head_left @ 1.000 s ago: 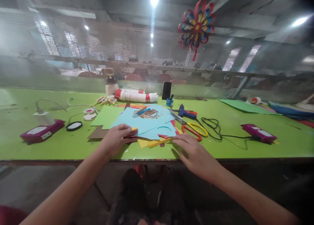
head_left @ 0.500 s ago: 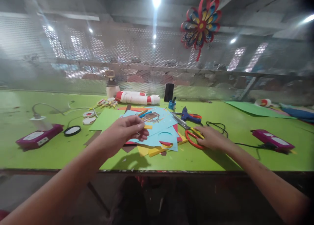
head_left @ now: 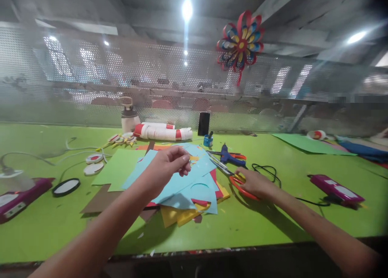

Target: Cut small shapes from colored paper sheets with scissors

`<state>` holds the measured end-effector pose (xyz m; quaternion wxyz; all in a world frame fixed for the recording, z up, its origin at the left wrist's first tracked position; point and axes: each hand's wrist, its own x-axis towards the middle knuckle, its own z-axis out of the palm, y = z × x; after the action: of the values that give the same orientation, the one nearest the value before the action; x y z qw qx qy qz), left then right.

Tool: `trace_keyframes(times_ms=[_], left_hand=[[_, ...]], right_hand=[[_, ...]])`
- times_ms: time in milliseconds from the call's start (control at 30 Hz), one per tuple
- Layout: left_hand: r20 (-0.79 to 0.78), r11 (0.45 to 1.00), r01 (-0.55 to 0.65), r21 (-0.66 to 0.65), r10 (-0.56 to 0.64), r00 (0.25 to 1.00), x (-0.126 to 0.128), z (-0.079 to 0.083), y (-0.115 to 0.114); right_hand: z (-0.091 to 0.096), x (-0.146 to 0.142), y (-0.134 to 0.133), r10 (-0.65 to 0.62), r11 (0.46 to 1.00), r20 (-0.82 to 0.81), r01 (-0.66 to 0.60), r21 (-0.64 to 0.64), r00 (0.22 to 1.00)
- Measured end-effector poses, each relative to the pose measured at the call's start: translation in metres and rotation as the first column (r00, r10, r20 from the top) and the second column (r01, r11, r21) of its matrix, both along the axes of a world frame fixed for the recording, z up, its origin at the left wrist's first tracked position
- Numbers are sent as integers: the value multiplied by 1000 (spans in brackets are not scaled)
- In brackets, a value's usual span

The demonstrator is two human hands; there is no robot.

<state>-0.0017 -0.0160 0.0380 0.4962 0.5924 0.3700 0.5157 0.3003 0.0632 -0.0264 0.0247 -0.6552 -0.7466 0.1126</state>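
My left hand [head_left: 170, 164] is closed in a pinch above the paper pile, with a small yellow paper strip [head_left: 194, 158] sticking out at the fingertips. Beneath it lie light blue paper sheets [head_left: 174, 191], one with a curved cut in it. My right hand [head_left: 254, 182] is closed at the handles of the scissors [head_left: 242, 189], which rest on the table to the right of the pile. Their blades point away, toward the blue glue gun [head_left: 230, 156]. Some of the right fingers are hidden around the handles.
Purple power strips [head_left: 336, 189] lie at both sides. A black-rimmed disc [head_left: 66, 187] and green sheets [head_left: 112, 168] are at left. Behind stand a bottle [head_left: 130, 120], white paper rolls [head_left: 163, 133], a blue jar [head_left: 207, 140] and a phone [head_left: 203, 123]. A paper flower [head_left: 241, 43] hangs above.
The view has shifted, so the table fills more of it. My left hand is now over the ring-shaped piece on the blue sheets, covering it. My right hand stays at the scissors' handles.
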Motion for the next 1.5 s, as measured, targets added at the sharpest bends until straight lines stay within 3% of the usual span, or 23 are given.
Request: trace_keyframes(times_ms=[100, 200, 267, 300, 367, 467, 567, 733, 1067, 1267, 1500], left_hand=[[-19, 996, -66, 64, 68, 998, 2, 4, 0], [-4, 991, -105, 87, 106, 994, 5, 7, 1], [10, 991, -106, 80, 106, 994, 9, 7, 3], [15, 992, -102, 72, 101, 995, 11, 7, 3], [21, 995, -82, 47, 82, 996, 15, 5, 3], [24, 1000, -10, -26, 11, 1000, 20, 2, 4], [44, 994, 48, -94, -44, 998, 22, -3, 5], [50, 989, 66, -133, -59, 997, 20, -10, 9], [85, 970, 95, -225, -77, 993, 19, -16, 9], [182, 942, 101, -319, -43, 982, 17, -26, 12], [-6, 972, 31, -233, -33, 999, 22, -24, 7]], right_hand=[[4, 9, -4, -3, 1000, -75, 4, 7, 997], [11, 17, -18, 42, 999, -299, -37, 25, 953], [21, 12, -32, 145, 989, -688, -105, 100, 712], [27, 5, -39, 175, 985, -779, -116, 131, 602], [42, -16, -53, 169, 986, -826, -95, 140, 538], [65, -56, -67, 307, 951, -841, -163, 261, 446], [75, -86, -71, 356, 934, -859, -178, 311, 368], [66, -105, -65, 316, 942, -903, -207, 263, 290], [48, -114, -60, 286, 946, -946, -202, 253, 153], [42, -114, -56, 245, 955, -956, -208, 209, 162], [41, -114, -55, 239, 947, -955, -261, 189, 175]])
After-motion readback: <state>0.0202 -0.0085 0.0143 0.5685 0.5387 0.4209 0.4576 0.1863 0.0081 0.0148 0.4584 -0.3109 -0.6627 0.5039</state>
